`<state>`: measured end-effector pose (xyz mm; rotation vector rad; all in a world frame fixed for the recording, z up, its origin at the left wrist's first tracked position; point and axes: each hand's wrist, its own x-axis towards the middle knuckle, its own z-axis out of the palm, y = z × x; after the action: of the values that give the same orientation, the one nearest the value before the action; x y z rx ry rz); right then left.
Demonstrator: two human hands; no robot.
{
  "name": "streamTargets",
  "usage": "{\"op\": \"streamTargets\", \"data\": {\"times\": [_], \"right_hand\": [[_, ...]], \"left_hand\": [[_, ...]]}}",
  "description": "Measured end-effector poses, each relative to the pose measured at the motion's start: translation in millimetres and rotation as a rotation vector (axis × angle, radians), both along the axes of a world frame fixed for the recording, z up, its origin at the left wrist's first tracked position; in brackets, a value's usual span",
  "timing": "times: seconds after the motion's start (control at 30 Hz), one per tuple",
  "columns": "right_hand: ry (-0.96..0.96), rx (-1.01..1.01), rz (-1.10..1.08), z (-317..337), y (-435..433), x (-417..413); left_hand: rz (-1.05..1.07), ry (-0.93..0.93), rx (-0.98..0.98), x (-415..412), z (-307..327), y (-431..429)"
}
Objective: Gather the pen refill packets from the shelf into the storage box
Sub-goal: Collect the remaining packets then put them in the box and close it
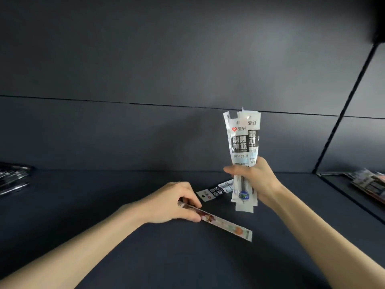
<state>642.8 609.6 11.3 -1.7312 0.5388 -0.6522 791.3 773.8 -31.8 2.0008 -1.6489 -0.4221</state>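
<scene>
My right hand grips an upright bundle of white and black pen refill packets above the dark shelf. My left hand pinches one end of a long narrow packet with a colourful print, which slants down to the right just over the shelf. One more black and white refill packet lies flat on the shelf between my two hands, partly hidden behind the bundle. No storage box is in view.
A pile of dark packets lies at the left edge of the shelf. Beyond a black divider on the right, another stack of packets sits in the neighbouring bay. The dark back wall stands close behind.
</scene>
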Motion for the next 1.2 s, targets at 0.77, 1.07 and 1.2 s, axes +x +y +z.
{"op": "streamTargets", "data": {"times": [0.77,1.07,1.2], "right_hand": [[-0.011,0.035,0.148,-6,11,-1],[0.027,-0.018,0.181,-7,25,4],[0.024,-0.007,0.173,-6,21,0]], "left_hand": [[0.107,-0.329,-0.065,35,-6,20],[0.302,0.027,-0.19,28,-16,17],[0.294,0.168,-0.173,18,-14,3]]}}
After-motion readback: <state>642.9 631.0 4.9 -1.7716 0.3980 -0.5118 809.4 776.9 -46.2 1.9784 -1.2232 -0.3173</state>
